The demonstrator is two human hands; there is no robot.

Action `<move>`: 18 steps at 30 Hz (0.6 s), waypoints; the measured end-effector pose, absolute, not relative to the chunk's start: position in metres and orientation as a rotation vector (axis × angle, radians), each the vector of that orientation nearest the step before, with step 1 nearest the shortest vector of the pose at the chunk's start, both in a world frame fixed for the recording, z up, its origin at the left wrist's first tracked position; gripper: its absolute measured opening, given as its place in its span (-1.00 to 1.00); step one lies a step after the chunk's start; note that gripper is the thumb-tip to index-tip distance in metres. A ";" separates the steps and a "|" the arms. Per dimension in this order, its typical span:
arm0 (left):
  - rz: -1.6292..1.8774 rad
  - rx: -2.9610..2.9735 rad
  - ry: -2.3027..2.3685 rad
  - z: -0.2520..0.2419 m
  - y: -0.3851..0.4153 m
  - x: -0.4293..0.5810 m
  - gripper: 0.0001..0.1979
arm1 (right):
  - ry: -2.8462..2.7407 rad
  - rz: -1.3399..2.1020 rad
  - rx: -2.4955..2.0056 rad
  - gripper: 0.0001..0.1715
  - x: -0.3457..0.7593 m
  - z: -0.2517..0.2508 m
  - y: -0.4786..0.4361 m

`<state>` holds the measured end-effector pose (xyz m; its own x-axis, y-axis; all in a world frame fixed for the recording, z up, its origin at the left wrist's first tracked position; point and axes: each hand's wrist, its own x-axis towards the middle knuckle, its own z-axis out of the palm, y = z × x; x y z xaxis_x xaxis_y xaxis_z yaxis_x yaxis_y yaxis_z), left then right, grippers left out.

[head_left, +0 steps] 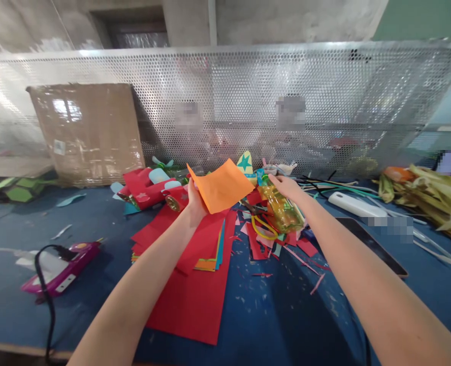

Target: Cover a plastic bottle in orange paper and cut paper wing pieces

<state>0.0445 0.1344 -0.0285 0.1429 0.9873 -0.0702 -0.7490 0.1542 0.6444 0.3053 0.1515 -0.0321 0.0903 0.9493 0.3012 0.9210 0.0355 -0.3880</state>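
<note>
My left hand [195, 198] grips an orange sheet of paper [225, 185] by its left side, the sheet slightly curled and raised above the stack. In my right hand [286, 188] is a yellowish see-through plastic bottle [281, 206], held near its green cap and tilted with the base toward me. Yellow-handled scissors [264, 229] lie just left of the bottle, their blades partly covered. Red sheets [195, 305] with some blue and orange ones are stacked below my left hand. Paper scraps [258, 241] are scattered under the bottle.
Red paper-covered bottles [145, 190] lie behind the stack. A purple power strip [63, 269] with cables sits at left. On the right are a dark tablet [374, 244], a white handle-shaped tool [357, 204] and dried corn husks [435, 203]. A perforated metal screen [240, 86] stands behind.
</note>
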 end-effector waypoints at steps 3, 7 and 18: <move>1.344 0.524 0.549 -0.030 0.135 0.045 -0.51 | -1.796 -0.033 -1.890 -0.64 0.305 -0.024 0.145; 1.327 0.577 0.503 -0.031 0.132 0.047 -0.44 | -1.852 -0.124 -1.916 -0.64 0.290 -0.017 0.120; 1.271 0.639 0.459 -0.025 0.131 0.047 -0.39 | -2.329 0.386 -2.187 -0.70 0.257 -0.043 0.058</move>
<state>0.0472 0.1306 -0.0252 0.2445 0.9692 0.0300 -0.7268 0.1627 0.6673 0.2574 0.0583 -0.0432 -0.0748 0.9731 -0.2180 0.9914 0.0491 -0.1211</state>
